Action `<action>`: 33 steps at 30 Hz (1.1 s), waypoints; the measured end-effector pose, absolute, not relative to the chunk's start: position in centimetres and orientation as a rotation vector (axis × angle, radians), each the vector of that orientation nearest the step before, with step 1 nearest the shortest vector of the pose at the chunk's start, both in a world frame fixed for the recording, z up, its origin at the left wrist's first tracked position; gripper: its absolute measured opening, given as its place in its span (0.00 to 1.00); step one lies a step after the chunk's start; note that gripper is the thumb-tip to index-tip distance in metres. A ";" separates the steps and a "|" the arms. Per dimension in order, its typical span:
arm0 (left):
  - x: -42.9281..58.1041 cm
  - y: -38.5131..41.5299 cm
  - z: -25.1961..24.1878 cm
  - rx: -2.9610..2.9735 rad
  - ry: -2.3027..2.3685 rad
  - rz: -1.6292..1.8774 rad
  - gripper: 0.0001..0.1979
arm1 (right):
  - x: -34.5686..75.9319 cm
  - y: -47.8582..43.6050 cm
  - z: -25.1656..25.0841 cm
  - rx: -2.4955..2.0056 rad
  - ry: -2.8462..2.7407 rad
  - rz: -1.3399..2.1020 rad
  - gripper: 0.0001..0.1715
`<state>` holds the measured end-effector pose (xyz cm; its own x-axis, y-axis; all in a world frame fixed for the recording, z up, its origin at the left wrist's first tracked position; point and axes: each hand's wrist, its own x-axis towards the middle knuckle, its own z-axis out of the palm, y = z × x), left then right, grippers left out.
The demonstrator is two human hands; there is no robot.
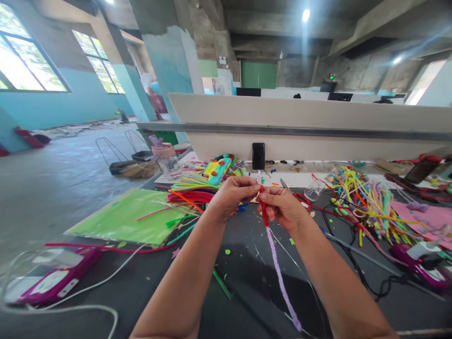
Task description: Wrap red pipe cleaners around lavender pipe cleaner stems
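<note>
pinching a fuzzy red pipe cleaner (264,215), half hidden, left hand (231,192) and right hand (282,208) closed on it, limp lilac fuzzy stem (280,278) over dark surface (243,268)

Below my left hand (231,194) and right hand (282,208) the tabletop (247,278) lies open; pipe cleaners (370,207) crowd the frame's right, a green sheet (130,216) its left.

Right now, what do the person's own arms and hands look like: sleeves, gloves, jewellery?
No sleeves show: left arm and right arm are bare to the picture's edge. Left hand and right hand: no gloves, watch, bracelet or ring visible.
</note>
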<state>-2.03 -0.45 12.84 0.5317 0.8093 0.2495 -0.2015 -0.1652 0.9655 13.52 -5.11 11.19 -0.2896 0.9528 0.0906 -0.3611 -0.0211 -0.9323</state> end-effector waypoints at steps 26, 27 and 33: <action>-1.5 -0.7 12.8 1.447 0.565 1.093 0.09 | 14.2 -5.3 11.8 -0.770 -1.169 1.395 0.13; -1.5 -0.8 12.8 1.449 0.564 1.098 0.09 | 14.3 -5.3 11.8 -0.768 -1.165 1.406 0.14; -1.7 -1.0 13.1 1.492 0.609 1.092 0.09 | 14.4 -5.0 11.6 -0.789 -1.146 1.424 0.14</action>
<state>-1.66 -1.03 13.11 0.4357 0.8499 0.2964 -0.1940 -0.2329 0.9529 14.42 -5.04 11.59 -0.1871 0.9742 0.1260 -0.3316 0.0581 -0.9416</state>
